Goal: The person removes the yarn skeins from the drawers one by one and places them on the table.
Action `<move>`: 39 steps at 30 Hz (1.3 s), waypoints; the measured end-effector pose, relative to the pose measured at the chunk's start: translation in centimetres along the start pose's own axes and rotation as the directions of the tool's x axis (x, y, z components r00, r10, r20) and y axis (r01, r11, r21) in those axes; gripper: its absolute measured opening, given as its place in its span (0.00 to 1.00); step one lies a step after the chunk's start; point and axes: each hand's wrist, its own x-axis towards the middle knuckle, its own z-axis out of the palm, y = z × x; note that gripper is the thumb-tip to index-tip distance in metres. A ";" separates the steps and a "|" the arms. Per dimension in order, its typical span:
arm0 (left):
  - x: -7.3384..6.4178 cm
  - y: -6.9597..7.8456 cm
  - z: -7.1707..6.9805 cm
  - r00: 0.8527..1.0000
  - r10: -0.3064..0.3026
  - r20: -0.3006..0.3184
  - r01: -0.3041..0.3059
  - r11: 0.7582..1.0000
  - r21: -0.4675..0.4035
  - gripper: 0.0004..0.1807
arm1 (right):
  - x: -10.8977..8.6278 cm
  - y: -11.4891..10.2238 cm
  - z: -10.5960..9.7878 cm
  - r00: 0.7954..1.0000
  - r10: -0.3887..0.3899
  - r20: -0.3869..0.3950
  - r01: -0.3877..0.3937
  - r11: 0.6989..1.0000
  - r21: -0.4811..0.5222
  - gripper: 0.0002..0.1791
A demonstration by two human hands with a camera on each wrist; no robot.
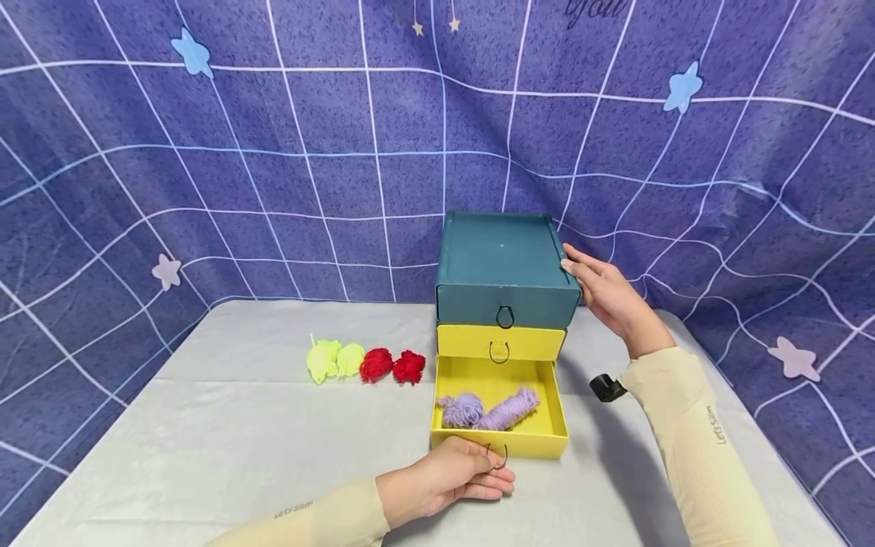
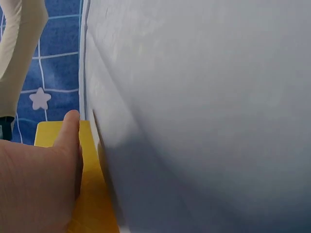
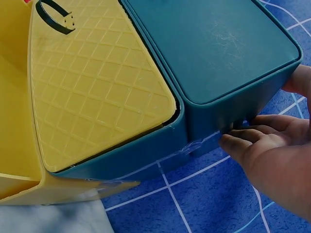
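A stacked drawer cabinet has a teal top drawer (image 1: 507,305), a yellow middle drawer (image 1: 465,342) pushed in, and a yellow bottom drawer (image 1: 502,446) pulled out. Inside the bottom drawer lie a lilac yarn ball (image 1: 463,410) and a longer lilac yarn skein (image 1: 509,409). At that drawer's front, my left hand (image 1: 451,475) pinches the black loop handle (image 1: 506,453), other fingers extended; the left wrist view hides the pinch. My right hand (image 1: 604,292) rests against the cabinet's upper right side, its fingers (image 3: 272,124) touching the teal wall, thumb at the top edge.
Two neon yellow yarn balls (image 1: 323,359) and two red yarn balls (image 1: 376,365) sit in a row left of the cabinet. A grey cloth (image 1: 273,441) covers the table. Behind hangs a blue gridded curtain (image 1: 307,175) with stars.
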 end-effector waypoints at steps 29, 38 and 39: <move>-1.1 8.1 -4.5 0.826 0.450 0.339 -0.510 0.340 0.790 0.08 | 0.4 0.3 -0.1 0.999 -0.023 0.027 0.022 1.000 0.020 0.39; 1.2 8.4 -4.6 0.839 0.282 0.466 -0.417 -0.216 0.883 0.12 | 0.2 0.1 0.0 1.000 -0.014 0.014 0.013 1.000 0.024 0.38; 1.3 8.4 -4.5 0.845 0.264 0.466 -0.414 -0.228 0.881 0.12 | 0.1 0.1 0.0 1.000 -0.012 0.014 0.012 1.000 0.023 0.38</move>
